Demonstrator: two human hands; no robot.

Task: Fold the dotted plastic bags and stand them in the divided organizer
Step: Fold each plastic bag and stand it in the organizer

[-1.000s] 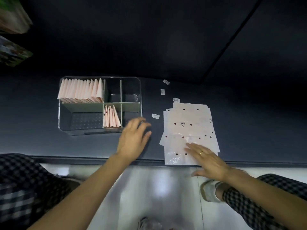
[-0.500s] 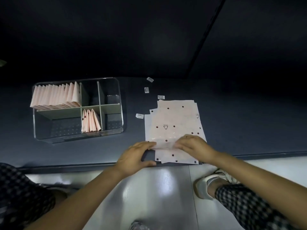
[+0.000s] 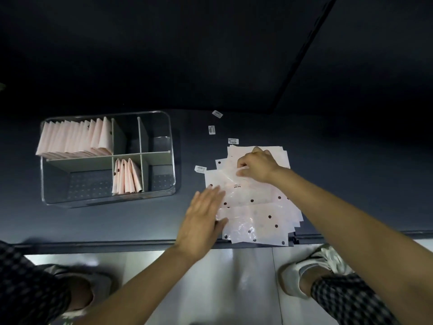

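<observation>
The divided organizer (image 3: 107, 158) stands left of the bag stack (image 3: 255, 200) on the table (image 3: 140, 221).

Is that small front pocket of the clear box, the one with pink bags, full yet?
Not full. A few folded bags stand upright in that pocket of the organizer, and they fan loosely apart.

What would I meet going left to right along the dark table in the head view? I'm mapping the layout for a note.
Clear divided organizer → folded bags in its near middle compartment → left hand → right hand → stack of dotted bags.
</observation>
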